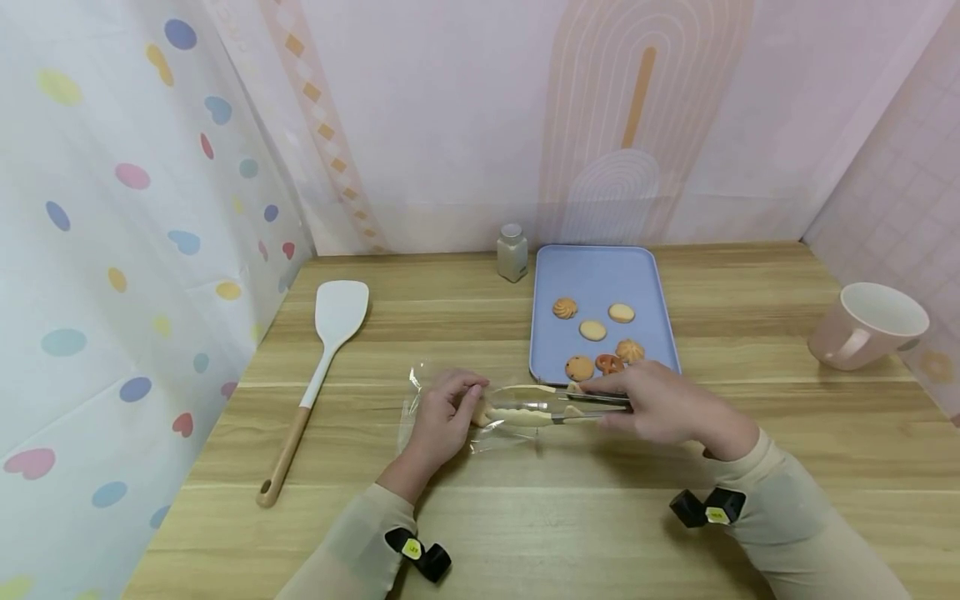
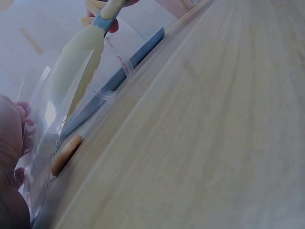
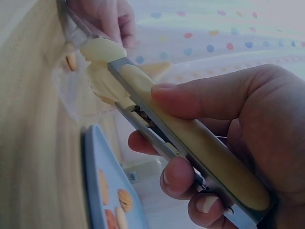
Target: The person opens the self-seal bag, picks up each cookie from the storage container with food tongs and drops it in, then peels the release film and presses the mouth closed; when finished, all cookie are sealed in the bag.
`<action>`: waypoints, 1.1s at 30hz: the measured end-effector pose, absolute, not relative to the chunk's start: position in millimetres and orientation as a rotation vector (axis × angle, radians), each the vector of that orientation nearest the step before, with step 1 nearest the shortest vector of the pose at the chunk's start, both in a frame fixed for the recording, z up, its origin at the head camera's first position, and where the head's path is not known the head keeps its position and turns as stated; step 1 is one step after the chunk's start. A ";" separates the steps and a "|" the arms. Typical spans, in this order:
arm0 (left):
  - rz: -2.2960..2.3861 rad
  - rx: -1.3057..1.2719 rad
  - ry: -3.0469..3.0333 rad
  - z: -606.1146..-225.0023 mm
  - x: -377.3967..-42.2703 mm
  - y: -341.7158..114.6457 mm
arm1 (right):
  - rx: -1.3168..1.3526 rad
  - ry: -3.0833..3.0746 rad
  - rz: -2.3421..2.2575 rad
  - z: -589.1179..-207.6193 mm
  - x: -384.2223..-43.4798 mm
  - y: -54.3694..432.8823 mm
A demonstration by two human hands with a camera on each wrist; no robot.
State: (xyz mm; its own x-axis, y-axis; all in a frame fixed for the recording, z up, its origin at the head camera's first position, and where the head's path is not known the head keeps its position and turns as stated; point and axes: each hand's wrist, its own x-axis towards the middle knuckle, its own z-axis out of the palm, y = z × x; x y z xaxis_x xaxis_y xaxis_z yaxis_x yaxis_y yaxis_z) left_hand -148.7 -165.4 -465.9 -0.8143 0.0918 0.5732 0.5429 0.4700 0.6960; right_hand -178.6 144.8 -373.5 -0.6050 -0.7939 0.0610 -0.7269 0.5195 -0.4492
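Note:
My left hand [image 1: 442, 423] pinches the edge of a clear plastic bag [image 2: 43, 167] over the front middle of the table. Cream-tipped tongs [image 1: 521, 417] with metal arms are gripped in my right hand [image 1: 667, 407]. Their scalloped heads reach leftward into the bag. Inside it, a golden-brown cookie [image 2: 66, 155] lies low near the table, apart from the tong tips in the left wrist view. From the right wrist, that cookie [image 3: 71, 60] shows beside the tong heads. Thumb and fingers wrap the tongs' handle [image 3: 190, 138], with a gap between its two arms.
Just behind my right hand lies a blue tray [image 1: 596, 271] with several cookies and a pretzel [image 1: 609, 363] on it. A small glass jar [image 1: 512, 252] stands left of the tray. A white spatula [image 1: 341, 312] lies at left, a pink mug [image 1: 862, 329] at far right.

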 end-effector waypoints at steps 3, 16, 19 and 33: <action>-1.277 -0.530 -2.226 -466.2 -150.1 -165.9 | -1.283 2.595 -0.684 -368.2 -179.4 150.8; -1.250 -0.528 -2.142 -434.4 -135.9 -154.5 | -1.192 2.645 -0.900 -338.9 -183.1 189.0; -1.265 -0.548 -2.127 -431.1 -134.9 -154.2 | -1.163 2.715 -0.905 -336.2 -187.4 199.4; -1.288 -0.557 -2.142 -433.6 -135.1 -155.3 | -0.823 2.851 -0.714 -346.4 -210.7 223.9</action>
